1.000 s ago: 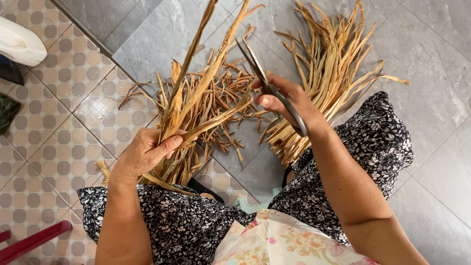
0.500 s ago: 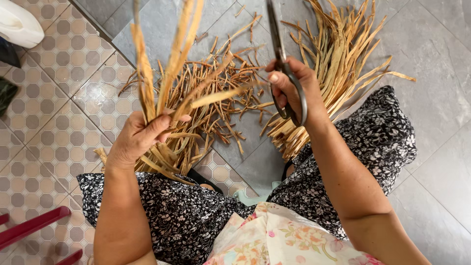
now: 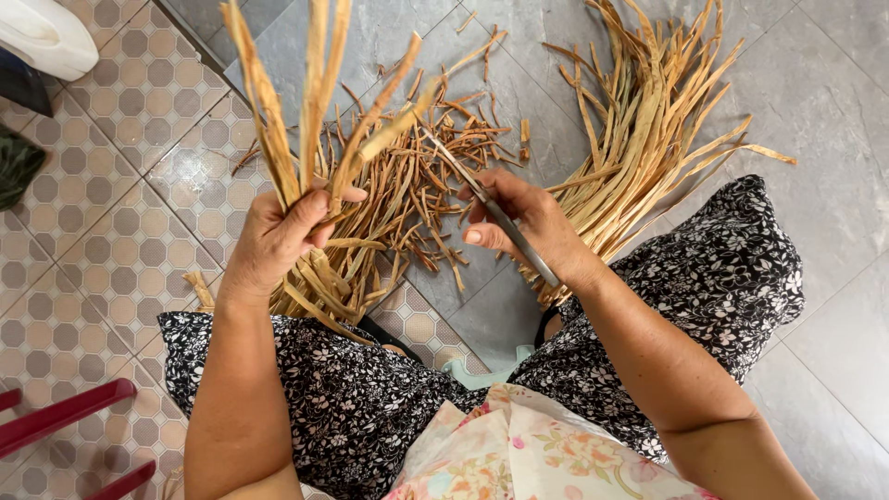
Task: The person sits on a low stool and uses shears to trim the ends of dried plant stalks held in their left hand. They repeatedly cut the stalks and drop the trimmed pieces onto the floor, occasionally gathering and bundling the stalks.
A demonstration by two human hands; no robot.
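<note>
While the left hand [image 3: 278, 236] is clenched around a bunch of dried strips [image 3: 310, 111] that rises past the top edge of the frame, the right hand [image 3: 528, 227] is closed on a pair of scissors [image 3: 495, 215], whose blades point up-left toward the bunch's lean strips. Between the two hands lies a loose heap of short brown trimmings [image 3: 417, 181] on the floor, crowding the middle of the frame. At upper right a larger sheaf of long pale strips [image 3: 648, 139] fans out just beside the right wrist, its lower end touching the dark flowered skirt [image 3: 722, 278]. Open grey floor tiles [image 3: 833, 204] stretch along the right edge; patterned tiles [image 3: 102, 231] fill the left side. A white object [image 3: 42, 37] sits in the upper left corner, and red bars [image 3: 65, 417] cross the lower left.
</note>
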